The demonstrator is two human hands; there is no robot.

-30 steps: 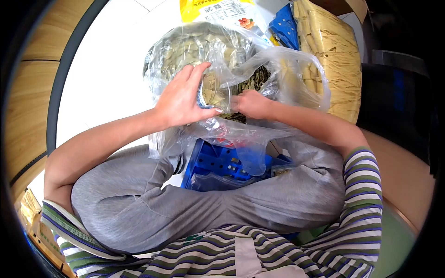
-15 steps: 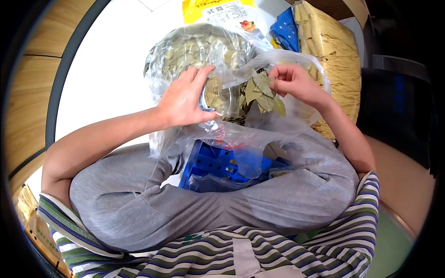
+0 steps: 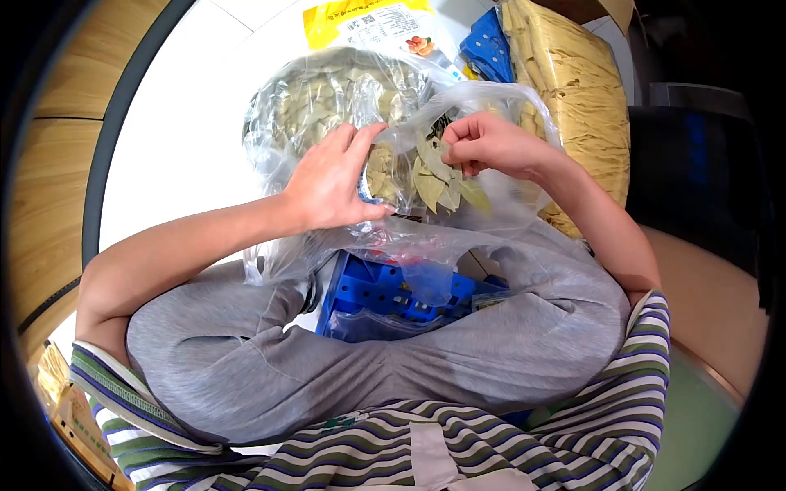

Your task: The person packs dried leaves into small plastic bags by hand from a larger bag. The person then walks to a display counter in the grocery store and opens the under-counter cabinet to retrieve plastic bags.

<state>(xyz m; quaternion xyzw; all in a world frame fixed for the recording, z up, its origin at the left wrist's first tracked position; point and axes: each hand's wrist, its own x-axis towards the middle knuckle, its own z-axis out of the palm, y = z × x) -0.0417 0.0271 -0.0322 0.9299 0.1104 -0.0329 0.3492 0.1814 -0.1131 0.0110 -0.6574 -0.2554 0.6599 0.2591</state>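
My left hand (image 3: 336, 176) is curved round a small clear plastic bag (image 3: 396, 155) with dried leaves inside, thumb at the near side and fingers at the far side. In my right hand (image 3: 483, 146), thumb and fingers pinch several dried bay leaves (image 3: 442, 176) just right of that bag's mouth. Both hands are over a large clear plastic bag (image 3: 516, 98) whose rim stands open around the right hand. Left and beyond lies its bulging part, or another clear bag, packed with bay leaves (image 3: 327, 90); which one I cannot tell.
A blue perforated basket (image 3: 368, 290) sits between my crossed legs, partly under plastic film. At the far right lies a long clear pack of yellowish folded material (image 3: 573, 106). Beside it are a blue dotted item (image 3: 489, 49) and a yellow-and-white printed bag (image 3: 368, 23).
My right hand has moved left with the bay leaves, closer to the small bag. My left hand keeps its grip. The whole view has shifted slightly.
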